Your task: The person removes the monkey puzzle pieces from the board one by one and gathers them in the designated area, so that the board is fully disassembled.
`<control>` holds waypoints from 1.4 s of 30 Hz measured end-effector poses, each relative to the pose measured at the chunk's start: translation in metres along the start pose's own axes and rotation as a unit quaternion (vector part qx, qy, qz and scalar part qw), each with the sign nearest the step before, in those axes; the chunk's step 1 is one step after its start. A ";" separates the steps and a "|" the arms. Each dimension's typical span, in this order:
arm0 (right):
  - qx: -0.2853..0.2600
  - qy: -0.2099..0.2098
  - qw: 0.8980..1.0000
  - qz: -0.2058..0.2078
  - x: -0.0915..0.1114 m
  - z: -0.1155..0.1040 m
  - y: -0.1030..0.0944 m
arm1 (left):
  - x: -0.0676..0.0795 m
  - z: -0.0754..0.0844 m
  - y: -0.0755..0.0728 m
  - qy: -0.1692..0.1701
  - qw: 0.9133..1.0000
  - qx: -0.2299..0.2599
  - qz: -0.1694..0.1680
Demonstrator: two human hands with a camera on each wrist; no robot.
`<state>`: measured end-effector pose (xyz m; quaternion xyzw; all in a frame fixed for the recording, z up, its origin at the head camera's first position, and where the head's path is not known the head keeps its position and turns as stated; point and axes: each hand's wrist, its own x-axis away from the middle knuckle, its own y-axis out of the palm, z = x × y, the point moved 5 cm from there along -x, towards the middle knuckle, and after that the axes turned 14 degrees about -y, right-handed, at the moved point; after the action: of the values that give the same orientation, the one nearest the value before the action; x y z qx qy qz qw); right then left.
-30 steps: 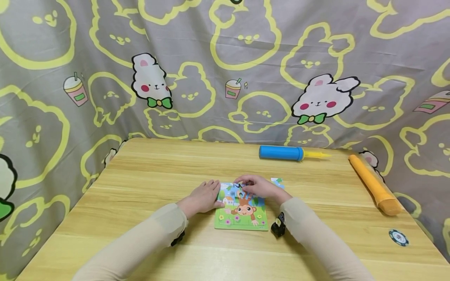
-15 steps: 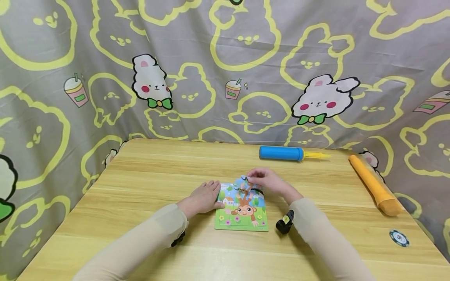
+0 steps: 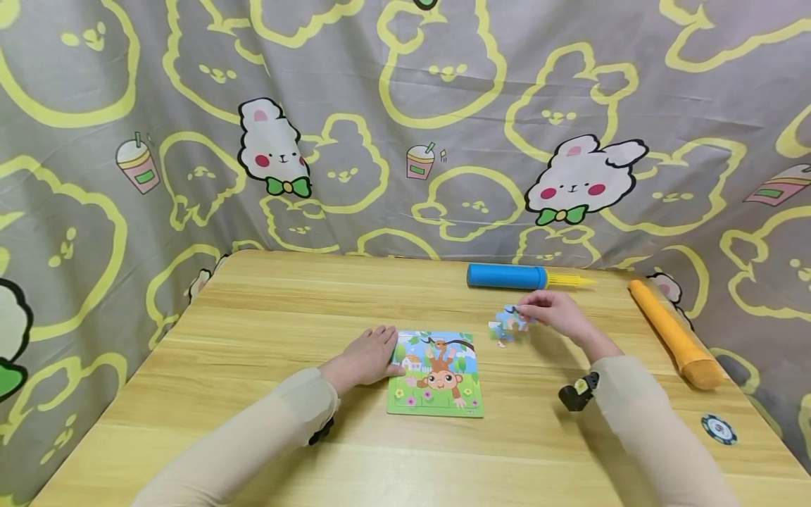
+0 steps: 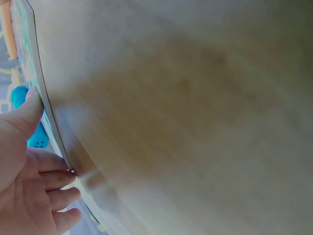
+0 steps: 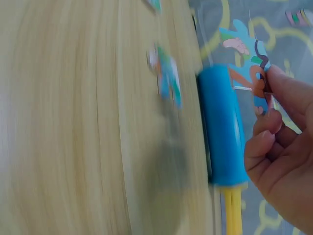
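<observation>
A square jigsaw puzzle (image 3: 437,394) with a cartoon monkey lies flat on the wooden table. My left hand (image 3: 364,358) rests at its left side, thumb over the board's edge; in the left wrist view the hand's fingers (image 4: 62,198) are extended by that edge. Right of the board and above the table, my right hand (image 3: 554,312) pinches a jigsaw piece (image 5: 247,54) between thumb and fingertips. Blue sky, a dark branch and brown parts show on that piece. Below it, a loose jigsaw piece (image 5: 168,76) lies on the table, partly overlapped in the head view.
A blue hand pump (image 3: 507,276) with a yellow nozzle lies at the back, just beyond my right hand. An orange tapered tube (image 3: 671,331) lies along the right edge. Nearer me is a dark poker chip (image 3: 719,428). A patterned curtain (image 3: 355,169) hangs behind the table.
My right hand has lifted the jigsaw piece off the board's top and carried it right, to above the loose pieces. My left hand has stayed at the board's left edge.
</observation>
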<state>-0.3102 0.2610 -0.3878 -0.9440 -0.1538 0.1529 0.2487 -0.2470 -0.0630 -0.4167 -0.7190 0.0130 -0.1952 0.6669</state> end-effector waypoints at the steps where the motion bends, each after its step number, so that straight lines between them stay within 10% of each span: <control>1: 0.004 0.004 1.000 0.001 0.003 0.003 -0.006 | 0.000 0.000 0.000 0.000 1.000 -0.001 0.000; 25: 0.094 0.081 0.992 -0.013 0.030 0.066 -0.040 | -0.001 0.000 0.001 -0.001 1.000 -0.006 0.005; 42: 0.097 0.064 0.993 -0.005 0.020 0.038 -0.035 | -0.002 0.000 0.001 -0.001 1.000 -0.005 0.007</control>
<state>-0.3133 0.3135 -0.4052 -0.9224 -0.1268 0.1054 0.3491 -0.2483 -0.0631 -0.4181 -0.7222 0.0183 -0.1903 0.6647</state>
